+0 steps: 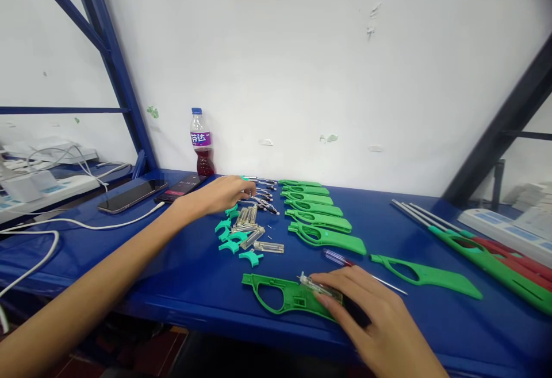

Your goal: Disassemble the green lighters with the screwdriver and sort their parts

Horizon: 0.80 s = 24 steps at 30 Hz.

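Observation:
My left hand (pixel 233 191) reaches to the small wired parts (pixel 265 199) at the back of the table; its fingers are bent together, and what they hold, if anything, is hidden. My right hand (pixel 366 303) grips a clear lighter tank (pixel 321 287) between thumb and fingers, over the open green shell half (pixel 273 294) at the front edge. Several clear tanks (pixel 268 247) and teal triggers (pixel 251 258) lie between the hands. Behind my right hand is a screwdriver (pixel 338 257), with another green shell half (pixel 431 276) to its right.
Several green shells (pixel 330 239) lie in a column mid-table. Assembled long lighters (pixel 487 257) and a power strip (pixel 509 231) are at the right. Two phones (pixel 131 195), white cables (pixel 99 225) and a bottle (pixel 202 145) stand or lie at the left and back.

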Available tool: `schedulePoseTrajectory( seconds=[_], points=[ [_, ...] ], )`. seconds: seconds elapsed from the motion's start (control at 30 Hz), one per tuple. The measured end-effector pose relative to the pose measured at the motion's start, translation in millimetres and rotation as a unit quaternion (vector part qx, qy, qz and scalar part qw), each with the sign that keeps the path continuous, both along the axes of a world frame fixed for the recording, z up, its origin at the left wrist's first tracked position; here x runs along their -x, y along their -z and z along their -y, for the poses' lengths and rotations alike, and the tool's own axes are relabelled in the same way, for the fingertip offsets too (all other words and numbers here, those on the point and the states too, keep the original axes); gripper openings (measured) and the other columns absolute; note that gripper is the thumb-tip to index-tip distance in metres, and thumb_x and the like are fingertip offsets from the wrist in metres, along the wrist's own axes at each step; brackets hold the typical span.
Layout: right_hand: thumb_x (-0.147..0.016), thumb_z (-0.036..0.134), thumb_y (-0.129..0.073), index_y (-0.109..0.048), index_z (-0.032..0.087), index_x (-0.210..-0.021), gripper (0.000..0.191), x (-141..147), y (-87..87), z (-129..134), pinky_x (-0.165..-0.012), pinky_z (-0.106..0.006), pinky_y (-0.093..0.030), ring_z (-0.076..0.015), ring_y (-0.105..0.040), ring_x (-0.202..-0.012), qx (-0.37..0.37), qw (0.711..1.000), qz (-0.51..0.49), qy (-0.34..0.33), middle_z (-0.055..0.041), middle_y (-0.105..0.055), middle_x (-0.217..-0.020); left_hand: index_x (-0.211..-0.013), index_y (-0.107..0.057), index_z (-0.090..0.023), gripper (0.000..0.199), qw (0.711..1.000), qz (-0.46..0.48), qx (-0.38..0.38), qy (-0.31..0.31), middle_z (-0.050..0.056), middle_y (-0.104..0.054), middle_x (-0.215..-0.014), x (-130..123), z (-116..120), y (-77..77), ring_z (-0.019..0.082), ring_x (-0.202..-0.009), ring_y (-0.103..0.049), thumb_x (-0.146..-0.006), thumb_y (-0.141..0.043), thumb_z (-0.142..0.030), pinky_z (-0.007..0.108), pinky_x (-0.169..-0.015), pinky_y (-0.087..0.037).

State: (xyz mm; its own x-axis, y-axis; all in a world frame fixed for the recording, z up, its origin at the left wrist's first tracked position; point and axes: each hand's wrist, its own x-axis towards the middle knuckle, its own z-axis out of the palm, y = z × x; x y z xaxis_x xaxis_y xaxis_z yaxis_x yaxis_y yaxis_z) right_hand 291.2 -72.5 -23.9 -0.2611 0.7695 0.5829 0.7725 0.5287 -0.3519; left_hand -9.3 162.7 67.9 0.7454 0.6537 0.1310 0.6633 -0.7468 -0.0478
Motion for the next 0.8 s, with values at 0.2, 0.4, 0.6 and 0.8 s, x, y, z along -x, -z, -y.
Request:
schedulePoseTrajectory(
  seconds=[0.2,0.4,0.6,0.8],
  points=[
    [-0.107,0.036,-0.059,-0.075,0.036,-0.119,0.020,0,0.1,1,-0.097,-0.037,-0.063,-0.0204,-0.079,-0.099,-0.005,1.000,0.001,-0.001,0.0029,-0.082,-0.111,-0.129,-0.066,-0.017,0.033,1.000,-0.007,0.023,-0.019,0.010,-0.069,-0.127,0,-2,11.2,0.023,-0.106,-0.071,-0.104,-0.068,-0.038,0.044,-0.091,-0.062],
    [-0.107,0.037,-0.059,-0.075,0.036,-0.120,0.020,0,-0.4,0,-0.099,-0.037,-0.062,-0.0206,-0.079,-0.100,0.001,1.000,0.004,-0.002,0.0022,-0.081,-0.113,-0.130,-0.066,-0.017,0.033,0.999,-0.006,0.045,-0.019,0.010,-0.069,-0.127,-6,4,13.6,0.024,-0.107,-0.071,-0.104,-0.068,-0.038,0.045,-0.092,-0.062],
    [-0.108,0.036,-0.058,-0.074,0.036,-0.121,0.020,0,0.2,-1,-0.099,-0.039,-0.062,-0.0208,-0.079,-0.097,0.002,1.000,0.002,-0.005,0.0022,-0.081,-0.111,-0.127,-0.066,-0.017,0.032,0.999,-0.012,0.051,-0.015,0.009,-0.070,-0.124,-5,9,10.5,0.023,-0.105,-0.071,-0.104,-0.068,-0.038,0.044,-0.090,-0.063],
    [-0.108,0.036,-0.059,-0.073,0.037,-0.121,0.019,-1,1.6,-1,-0.099,-0.038,-0.062,-0.0195,-0.079,-0.099,0.004,1.000,0.000,-0.007,0.0034,-0.081,-0.112,-0.127,-0.066,-0.016,0.032,0.998,-0.015,0.047,-0.034,0.009,-0.070,-0.123,2,7,3.7,0.023,-0.103,-0.071,-0.104,-0.068,-0.038,0.043,-0.089,-0.063]
  ],
)
